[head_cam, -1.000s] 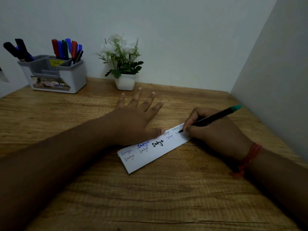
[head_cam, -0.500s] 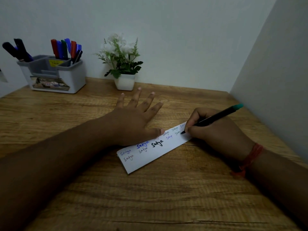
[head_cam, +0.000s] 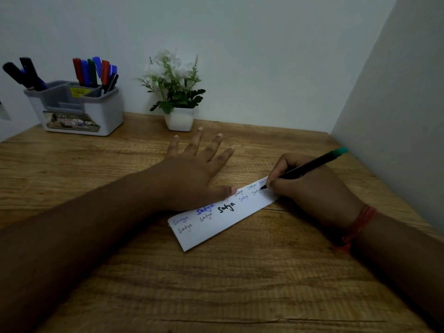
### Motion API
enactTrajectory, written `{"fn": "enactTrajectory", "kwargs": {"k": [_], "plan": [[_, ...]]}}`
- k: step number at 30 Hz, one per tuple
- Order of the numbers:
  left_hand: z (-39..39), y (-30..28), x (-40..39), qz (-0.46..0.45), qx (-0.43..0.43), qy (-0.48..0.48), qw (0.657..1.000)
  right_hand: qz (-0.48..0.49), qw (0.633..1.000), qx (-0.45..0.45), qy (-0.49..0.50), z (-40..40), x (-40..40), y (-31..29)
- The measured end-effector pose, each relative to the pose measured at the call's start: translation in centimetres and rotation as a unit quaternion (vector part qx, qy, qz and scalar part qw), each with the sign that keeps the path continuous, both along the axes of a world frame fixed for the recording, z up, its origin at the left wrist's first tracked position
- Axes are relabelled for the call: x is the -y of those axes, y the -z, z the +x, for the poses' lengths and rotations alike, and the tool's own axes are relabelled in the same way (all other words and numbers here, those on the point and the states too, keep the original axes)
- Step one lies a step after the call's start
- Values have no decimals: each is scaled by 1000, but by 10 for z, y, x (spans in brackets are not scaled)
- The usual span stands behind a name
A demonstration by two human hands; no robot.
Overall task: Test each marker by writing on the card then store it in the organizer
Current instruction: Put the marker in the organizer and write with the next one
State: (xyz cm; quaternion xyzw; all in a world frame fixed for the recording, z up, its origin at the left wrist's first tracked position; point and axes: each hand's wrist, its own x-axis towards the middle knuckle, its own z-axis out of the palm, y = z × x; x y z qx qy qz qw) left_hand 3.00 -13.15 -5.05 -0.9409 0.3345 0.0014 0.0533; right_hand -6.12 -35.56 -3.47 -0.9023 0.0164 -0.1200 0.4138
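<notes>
A long white card (head_cam: 230, 222) lies slanted on the wooden table, covered with several small handwritten words. My left hand (head_cam: 192, 171) lies flat with spread fingers, its thumb pressing the card's upper edge. My right hand (head_cam: 310, 186) grips a thin black marker with a teal end (head_cam: 310, 165), tip down on the card's right end. A grey and white organizer (head_cam: 79, 109) stands at the back left, holding several red, blue, green and black markers (head_cam: 93, 70).
A small white pot with a green and white plant (head_cam: 177, 97) stands against the back wall, just beyond my left fingertips. A wall (head_cam: 396, 104) closes the table's right side. A red thread band (head_cam: 358, 224) circles my right wrist.
The marker tip has crept slightly to the right along the card as my right hand writes. My left hand stays put on the card.
</notes>
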Motion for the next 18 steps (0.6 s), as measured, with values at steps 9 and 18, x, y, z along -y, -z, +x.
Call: {"fn": "enactTrajectory", "kwargs": {"k": [9,18], "plan": [[1,1,-1,0,6,3,1000,67,997,34,21,2,3,2],[4,-4,-7,-89,23,4,996,119,985,122,5,4,2,-15]]}}
